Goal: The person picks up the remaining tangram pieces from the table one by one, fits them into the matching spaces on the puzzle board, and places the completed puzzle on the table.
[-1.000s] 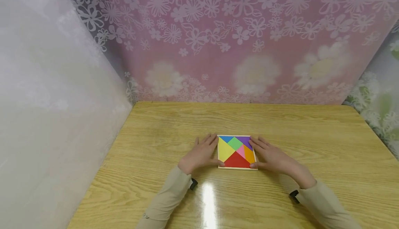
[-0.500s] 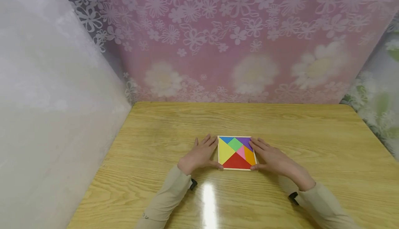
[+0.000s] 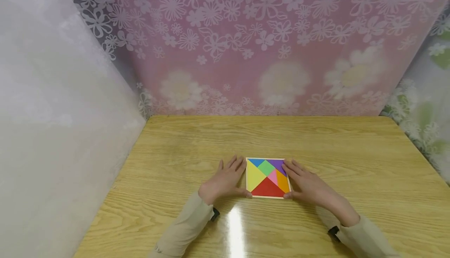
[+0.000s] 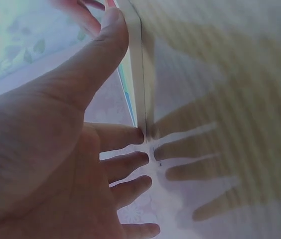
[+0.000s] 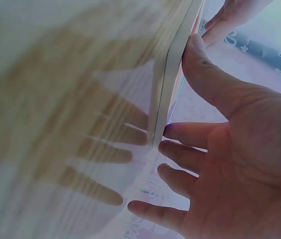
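Observation:
A square tangram puzzle lies flat on the table, its coloured pieces set in a pale wooden frame. Along its left side is my left hand, thumb on the near left corner and straight fingertips by the far left corner. Mirroring it, my right hand touches the right side, thumb on the near right corner, fingers over the purple piece's edge at the far right. In the right wrist view the right-hand fingers are spread and fairly straight, and the index fingertip meets the frame.
The wood-grain table has a glossy top that mirrors the hands. A pink flowered curtain hangs behind its back edge. A pale wall covering flanks the left side, and a flowered one the right.
The tangram has slid a short way toward me, with both hands travelling along at its sides. The view has shifted slightly too.

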Demonstrator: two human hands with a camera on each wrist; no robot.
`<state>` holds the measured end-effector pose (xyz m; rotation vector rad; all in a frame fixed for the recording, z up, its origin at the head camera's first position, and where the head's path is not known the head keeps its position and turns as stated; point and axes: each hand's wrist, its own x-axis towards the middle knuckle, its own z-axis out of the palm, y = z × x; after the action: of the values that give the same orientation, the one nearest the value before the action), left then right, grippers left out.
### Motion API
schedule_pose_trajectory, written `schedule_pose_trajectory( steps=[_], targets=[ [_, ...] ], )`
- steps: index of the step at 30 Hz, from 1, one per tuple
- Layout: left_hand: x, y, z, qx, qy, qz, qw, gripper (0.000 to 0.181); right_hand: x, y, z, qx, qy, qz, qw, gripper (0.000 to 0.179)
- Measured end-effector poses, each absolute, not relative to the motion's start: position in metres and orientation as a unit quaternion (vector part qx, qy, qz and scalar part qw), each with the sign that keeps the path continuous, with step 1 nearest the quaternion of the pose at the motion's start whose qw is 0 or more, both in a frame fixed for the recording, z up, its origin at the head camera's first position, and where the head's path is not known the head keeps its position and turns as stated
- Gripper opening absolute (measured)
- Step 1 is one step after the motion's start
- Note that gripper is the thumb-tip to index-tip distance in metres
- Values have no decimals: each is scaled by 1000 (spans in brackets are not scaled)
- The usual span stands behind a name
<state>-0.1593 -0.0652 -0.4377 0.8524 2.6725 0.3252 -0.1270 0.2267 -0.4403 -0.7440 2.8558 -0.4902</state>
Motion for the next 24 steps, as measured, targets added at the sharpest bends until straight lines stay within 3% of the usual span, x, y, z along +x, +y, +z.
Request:
schedule_pose_trajectory(
  steps=[24],
  targets=[
    [-144, -67, -441, 312, 934, 100, 142, 107, -106, 221, -440, -248, 957, -140, 51, 91]
  ],
)
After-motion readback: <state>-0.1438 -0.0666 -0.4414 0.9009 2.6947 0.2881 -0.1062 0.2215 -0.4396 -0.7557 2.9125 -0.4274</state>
